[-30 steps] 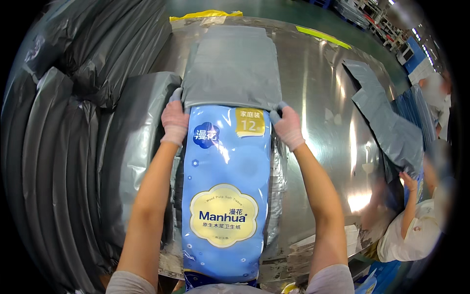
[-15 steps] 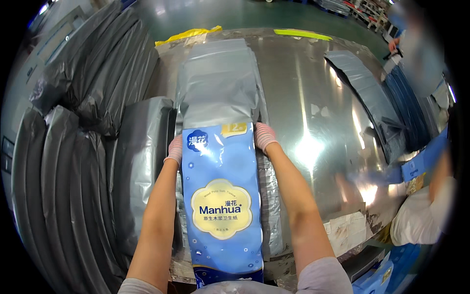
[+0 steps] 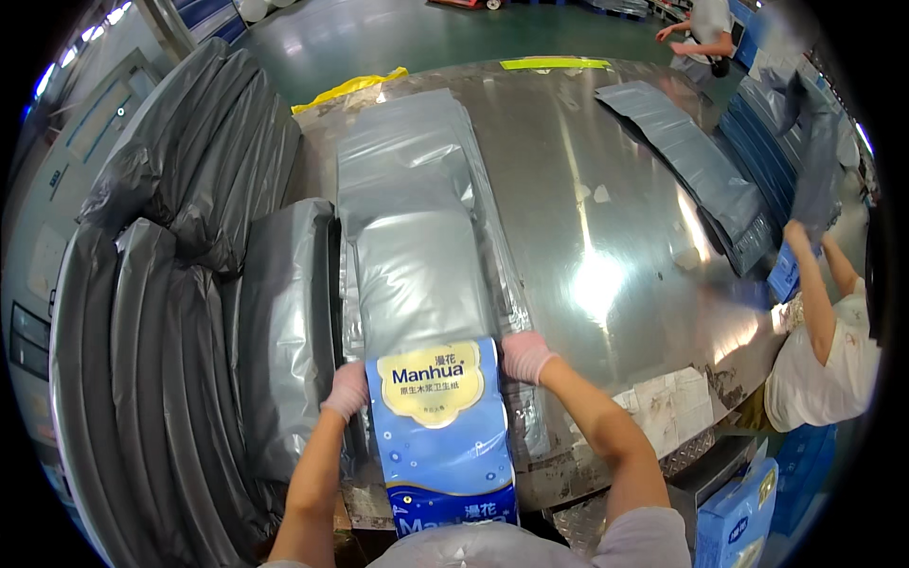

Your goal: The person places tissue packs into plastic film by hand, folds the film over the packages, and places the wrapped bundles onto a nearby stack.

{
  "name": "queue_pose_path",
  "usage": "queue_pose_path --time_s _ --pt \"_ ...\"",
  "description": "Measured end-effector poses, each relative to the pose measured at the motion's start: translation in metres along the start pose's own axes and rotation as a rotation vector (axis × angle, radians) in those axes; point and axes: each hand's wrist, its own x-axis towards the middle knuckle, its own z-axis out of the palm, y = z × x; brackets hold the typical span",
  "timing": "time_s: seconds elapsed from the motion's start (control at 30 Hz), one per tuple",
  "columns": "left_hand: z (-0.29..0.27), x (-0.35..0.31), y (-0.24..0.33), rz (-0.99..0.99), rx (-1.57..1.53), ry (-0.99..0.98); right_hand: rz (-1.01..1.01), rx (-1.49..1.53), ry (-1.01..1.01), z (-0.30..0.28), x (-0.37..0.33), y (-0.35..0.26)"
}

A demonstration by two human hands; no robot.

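Observation:
A long blue pack of toilet tissue with a cream flower-shaped label lies before me, its near end at my body. Its far part is inside a grey plastic bag, whose mouth crosses the label. My left hand, in a pinkish knit glove, is closed at the left edge of the bag's mouth. At the right edge, my right hand, gloved alike, is closed too. Both hands grip the bag's rim, though the fingertips are mostly hidden. Beneath lies a stack of flat grey bags.
Stuffed grey bags are piled along the left. The metal table carries another grey bag stack at right, beside dark blue packs. A co-worker there handles a grey bag; another person stands beyond. A blue pack is at lower right.
My hands have come nearer to me, drawing the bag's mouth down over the blue pack, so more of it is covered. At right, the co-worker has lifted a grey bag.

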Motion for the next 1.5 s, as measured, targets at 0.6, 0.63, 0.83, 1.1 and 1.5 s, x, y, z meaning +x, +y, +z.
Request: queue_pose_path --time_s 0.6,0.63,0.83,1.1,1.5 --pt "0.106 -0.294 0.071 0.13 -0.901 -0.172 -0.284 0.213 -0.189 0.218 -0.237 -0.046" --pt "0.1 -0.291 0.082 0.228 -0.877 -0.083 -0.248 0.566 0.012 0.25 -0.234 -0.043" --pt "0.113 -0.247 0.085 0.573 0.075 0.148 -0.276 0.109 0.628 0.243 -0.164 -0.097" --pt "0.131 -0.306 -0.007 -0.122 -0.615 0.026 0.391 0.519 0.104 0.238 -0.262 0.038" --pt "0.113 -0.246 0.131 0.358 -0.594 0.153 0.376 0.597 0.169 0.212 -0.228 -0.051"
